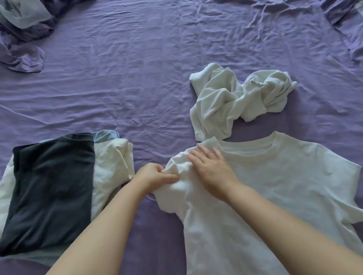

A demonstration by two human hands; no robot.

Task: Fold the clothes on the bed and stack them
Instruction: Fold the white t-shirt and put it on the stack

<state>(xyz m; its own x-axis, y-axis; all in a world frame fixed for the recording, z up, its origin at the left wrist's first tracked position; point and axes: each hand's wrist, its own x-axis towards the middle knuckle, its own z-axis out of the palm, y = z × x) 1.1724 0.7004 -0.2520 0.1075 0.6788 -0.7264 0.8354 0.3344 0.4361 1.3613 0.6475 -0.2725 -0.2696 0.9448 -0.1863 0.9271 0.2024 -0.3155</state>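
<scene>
Two hands work on one white T-shirt [275, 195] in the head view, the only view given. Shirt lies flat on the bed [152, 86], neckline away from the person, lower hem cut off by the bottom edge. Left hand [155, 176] has fingers curled, pinching bunched fabric of the shirt's left sleeve [175, 188]. Right hand [212, 167] lies flat with fingers spread and straight, pressing on the shoulder area just beside the collar [249, 150]. Both forearms reach in from the bottom edge; the right forearm covers part of the shirt's body.

Folded stack [52, 187] sits to the left of the shirt, near but apart from it: a dark grey garment [52, 192] on top, white pieces under it showing at both sides, a bit of light blue fabric [106, 134] at the far edge. Left forearm crosses the stack's near right corner.

Crumpled white garment [235, 100] lies unfolded just beyond the shirt's collar; its near edge almost meets the shirt, contact unclear.

Bed sheet is purple and wrinkled. Bunched purple-and-pale bedding [14, 30] fills the far left corner, more bedding [346, 6] at the far right corner, both well apart from the clothes.

No readable writing, labels or brands on any item.
</scene>
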